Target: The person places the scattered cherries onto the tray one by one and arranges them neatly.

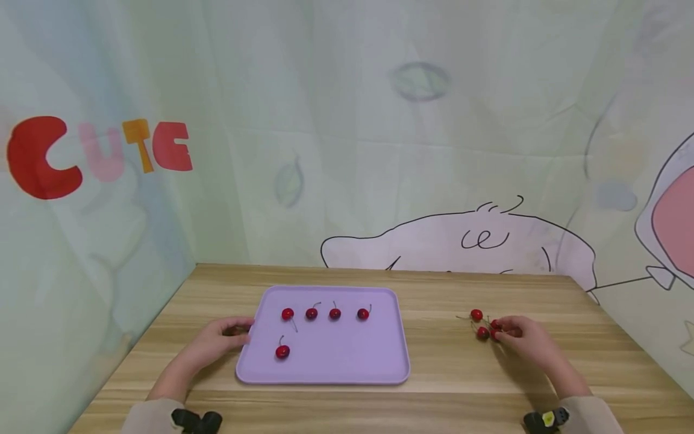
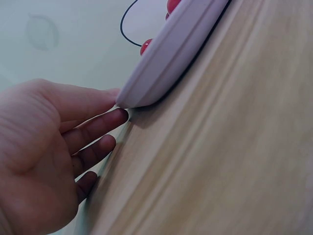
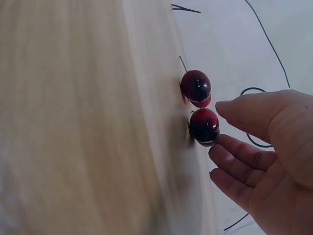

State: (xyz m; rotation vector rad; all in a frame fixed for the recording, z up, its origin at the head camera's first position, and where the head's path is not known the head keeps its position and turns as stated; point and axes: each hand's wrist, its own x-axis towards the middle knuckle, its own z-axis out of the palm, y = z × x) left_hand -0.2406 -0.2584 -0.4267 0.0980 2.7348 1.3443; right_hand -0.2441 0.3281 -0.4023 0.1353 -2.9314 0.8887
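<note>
Below us, our left hand [image 1: 219,342] rests on the pale, grained wooden table [image 1: 461,374], its straight fingers [image 2: 98,128] touching the rounded left rim of a smooth lilac plastic tray [image 1: 336,361]. Five glossy round cherries [image 1: 311,313] with thin stems lie on the tray, four in a row and one nearer us. To the right, well apart from the tray, our right hand [image 1: 525,340] reaches a small cluster of cherries [image 1: 482,325]; its loosely spread fingertips [image 3: 230,108] touch one shiny dark-red cherry [image 3: 204,126].

R hand [image 3: 264,161] at two cherries [image 3: 200,107]
</note>
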